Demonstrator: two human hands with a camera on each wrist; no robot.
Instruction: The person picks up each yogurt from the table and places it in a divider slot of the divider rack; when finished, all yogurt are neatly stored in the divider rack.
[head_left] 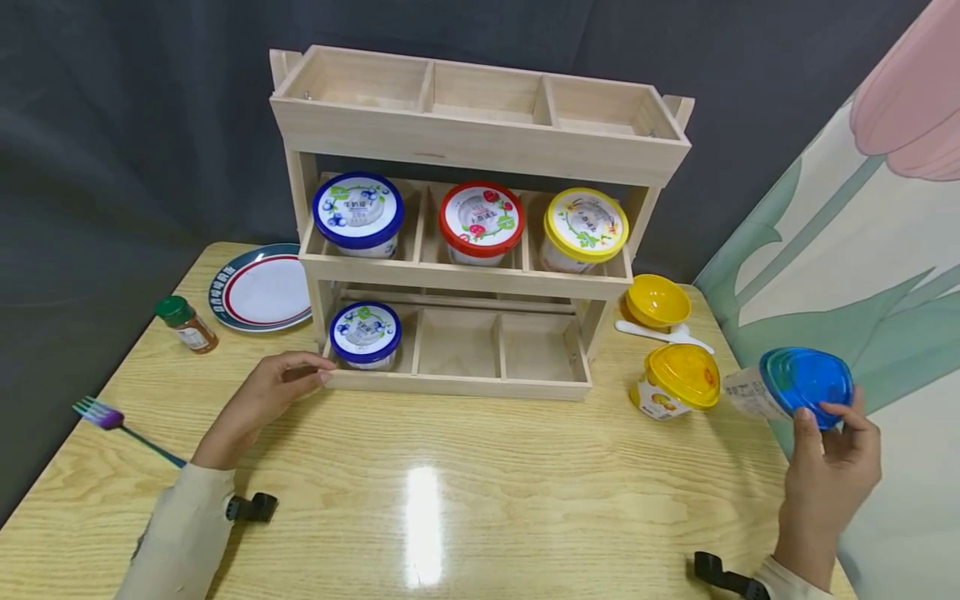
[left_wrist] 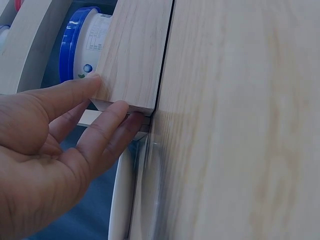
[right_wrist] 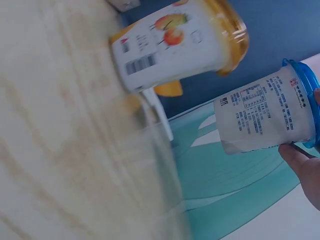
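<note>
My right hand (head_left: 832, 467) grips a white tub with a clear blue lid (head_left: 806, 383) by its lid end, held up off the table at the right. The tub (right_wrist: 265, 112) is tilted on its side, with printed text facing the right wrist camera. My left hand (head_left: 262, 400) holds the lower left front corner of a wooden three-tier rack (head_left: 457, 383), fingertips on the panel edge (left_wrist: 132, 60). Beside those fingers, a blue-lidded tub (head_left: 366, 335) sits in the bottom tier's left compartment. A yellow-lidded tub (head_left: 678, 379) stands on the table near the right hand.
The middle tier bears a blue-lidded tub (head_left: 358, 212), a red-lidded tub (head_left: 482, 221) and a yellow-lidded tub (head_left: 585, 227). A yellow bowl (head_left: 658, 300) and white spoon (head_left: 667, 335) lie right. Left are a plate (head_left: 266, 287), a spice jar (head_left: 187, 325) and a fork (head_left: 127, 427).
</note>
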